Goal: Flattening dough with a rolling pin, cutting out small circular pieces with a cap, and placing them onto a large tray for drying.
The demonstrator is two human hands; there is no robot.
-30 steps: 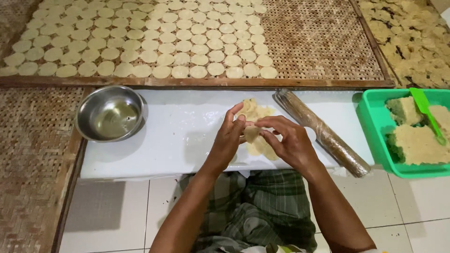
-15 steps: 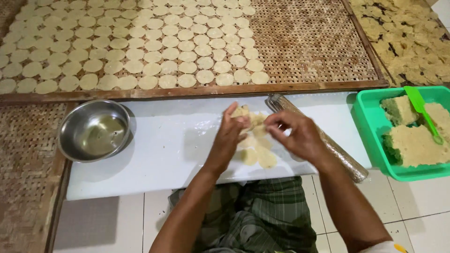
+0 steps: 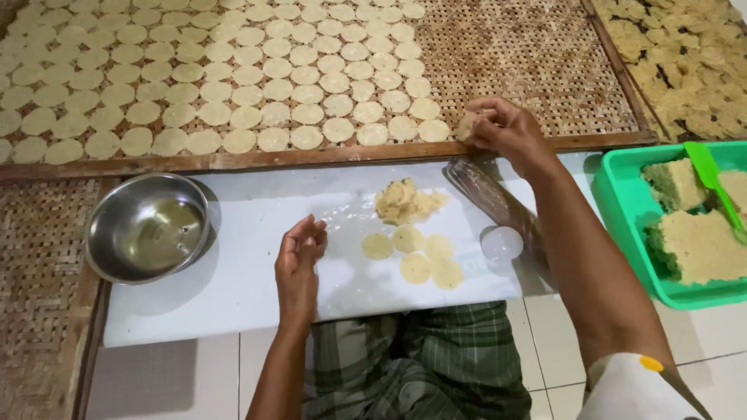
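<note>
The right hand (image 3: 510, 132) reaches out over the near edge of the woven tray (image 3: 537, 54), its grip pinched on a small flat dough disc (image 3: 467, 124), held just past the last disc in the nearest row (image 3: 233, 140). The left hand (image 3: 299, 260) rests on the white board (image 3: 233, 280), fingers loosely curled and apart, holding nothing. Just to the right of that hand lie five cut discs (image 3: 416, 257), and beyond them a ragged dough lump (image 3: 405, 202). Below the right hand, a clear roller (image 3: 490, 202) lies slantwise on the board, seemingly wrapped in plastic. Left of the left hand sits a steel bowl (image 3: 148, 225). Right of the right arm, a green tub (image 3: 622, 225) holds dough blocks (image 3: 700, 245) and a green scraper (image 3: 712, 183).
</note>
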